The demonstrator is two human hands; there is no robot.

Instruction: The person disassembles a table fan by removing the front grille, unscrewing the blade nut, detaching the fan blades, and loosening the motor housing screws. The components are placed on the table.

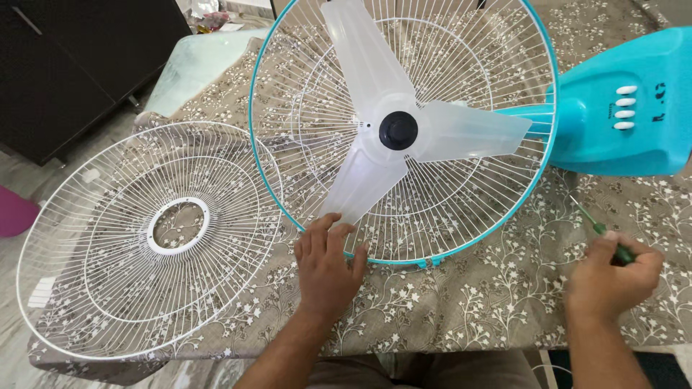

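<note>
Head view, looking down w/ us at a table (461, 310) under a grey-brown floral cloth. Center-bottom of frame: our left hand (328, 263) lies flat, palm down, fingers (317, 234) spread apart, tips touching the lower rim of the rear fan guard (461, 209). Nothing gripped there, just resting on wire and cloth.

Lower right: our right hand (609, 277) is curled closed around a green-handled screwdriver (602, 232); its thin shaft pokes up and left toward the guard's turquoise rim, apart from it.

The rear guard fills the upper middle of frame, white wires w/ a turquoise ring, a small turquoise clip (425, 263) at its bottom edge, just right of our left hand. Inside it sits the translucent three-blade propeller (375, 79), black cap (398, 130) at the hub. One blade points down toward our left hand, tip near the fingers.

Upper right: the turquoise fan body (649, 137) lies on its side, four white buttons (625, 108) in a column.

Left half of frame: the loose front guard (94, 245), all white, w/ a white center ring (179, 225), lies flat, overlapping the table's left edge and touching the rear guard's rim. Far left, a pink object (14, 212), partly cut off. Upper left, a dark cabinet (65, 65).
</note>
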